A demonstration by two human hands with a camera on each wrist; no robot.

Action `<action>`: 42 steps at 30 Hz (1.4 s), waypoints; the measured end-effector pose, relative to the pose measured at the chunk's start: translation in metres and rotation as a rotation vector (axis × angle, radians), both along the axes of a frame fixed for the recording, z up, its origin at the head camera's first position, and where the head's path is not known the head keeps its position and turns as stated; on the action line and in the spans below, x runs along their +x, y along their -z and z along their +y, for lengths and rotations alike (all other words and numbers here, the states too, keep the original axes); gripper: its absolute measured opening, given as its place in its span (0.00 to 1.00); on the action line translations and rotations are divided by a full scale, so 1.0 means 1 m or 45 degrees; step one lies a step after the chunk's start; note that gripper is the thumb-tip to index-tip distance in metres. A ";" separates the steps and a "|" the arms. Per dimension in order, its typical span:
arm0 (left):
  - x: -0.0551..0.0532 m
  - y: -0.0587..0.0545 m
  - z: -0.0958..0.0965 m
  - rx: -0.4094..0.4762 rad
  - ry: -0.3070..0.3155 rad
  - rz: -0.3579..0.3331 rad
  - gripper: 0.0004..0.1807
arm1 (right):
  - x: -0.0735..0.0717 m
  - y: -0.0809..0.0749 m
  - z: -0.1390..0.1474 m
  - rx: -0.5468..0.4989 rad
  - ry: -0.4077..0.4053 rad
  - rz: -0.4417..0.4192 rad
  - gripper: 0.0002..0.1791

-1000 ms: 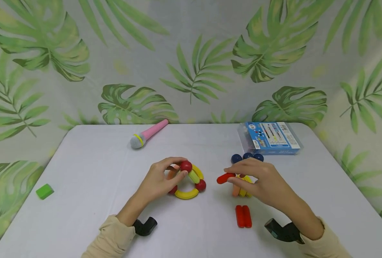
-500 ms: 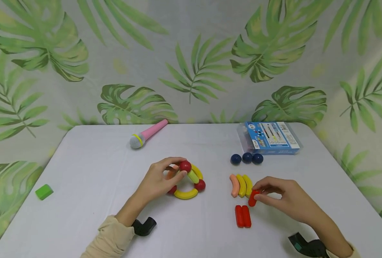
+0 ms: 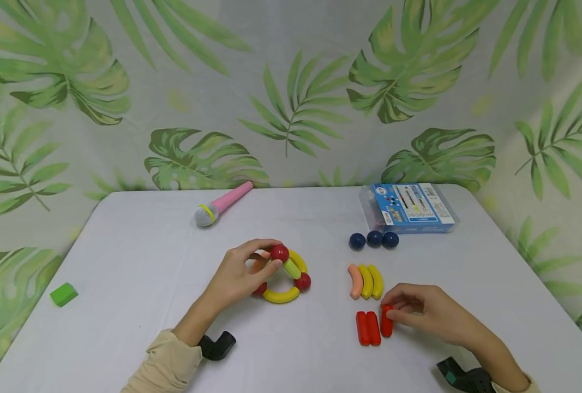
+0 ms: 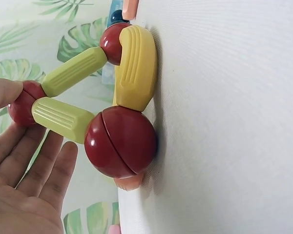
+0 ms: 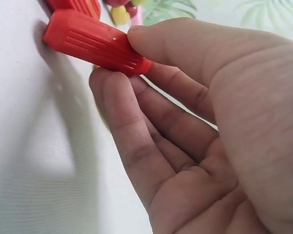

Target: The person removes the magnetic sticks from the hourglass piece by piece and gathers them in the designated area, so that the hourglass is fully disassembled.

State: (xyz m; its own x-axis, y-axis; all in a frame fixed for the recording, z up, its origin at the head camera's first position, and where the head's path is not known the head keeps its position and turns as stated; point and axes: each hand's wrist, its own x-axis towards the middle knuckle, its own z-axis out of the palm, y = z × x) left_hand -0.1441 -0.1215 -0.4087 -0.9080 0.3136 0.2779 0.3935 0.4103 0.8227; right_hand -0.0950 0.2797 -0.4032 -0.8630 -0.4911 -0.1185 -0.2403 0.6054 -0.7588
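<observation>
My left hand point(image 3: 234, 275) pinches the red ball point(image 3: 280, 252) at the top of a built frame. Light green rods point(image 4: 75, 71) slope from this ball down to other red balls point(image 4: 121, 141), which curved yellow pieces point(image 3: 282, 296) join into a ring on the table. Part of an orange piece point(image 4: 129, 182) shows behind the near ball in the left wrist view. Between thumb and fingers, my right hand point(image 3: 433, 310) holds a short red rod point(image 3: 386, 323). Its lower end is at the tabletop, just right of two red rods point(image 3: 367, 328) lying side by side.
Behind the red rods lie two yellow curved pieces point(image 3: 372, 281) and an orange one point(image 3: 355, 281). Three dark blue balls point(image 3: 375, 239) sit before a blue box point(image 3: 415, 208). A pink toy microphone point(image 3: 224, 203) lies at the back, a green block point(image 3: 64, 294) at far left.
My right hand has carried the red rod from over the yellow pieces down and right to the two red rods, turning it to line up with them. The left hand keeps its hold.
</observation>
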 end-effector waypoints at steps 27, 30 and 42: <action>0.000 0.000 0.000 -0.002 -0.002 -0.010 0.20 | 0.002 0.010 0.009 0.004 -0.163 -0.126 0.23; 0.000 0.000 0.000 0.003 0.003 -0.010 0.20 | 0.002 0.010 0.008 0.024 -0.156 -0.102 0.23; 0.000 0.001 0.000 0.010 0.004 -0.001 0.20 | 0.002 0.012 0.004 0.033 -0.151 -0.081 0.25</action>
State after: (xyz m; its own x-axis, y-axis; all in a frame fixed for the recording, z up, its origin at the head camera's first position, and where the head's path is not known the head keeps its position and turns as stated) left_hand -0.1441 -0.1219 -0.4095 -0.9074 0.3142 0.2792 0.3938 0.4029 0.8262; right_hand -0.0931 0.2834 -0.4153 -0.7897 -0.5850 -0.1849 -0.2632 0.5953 -0.7592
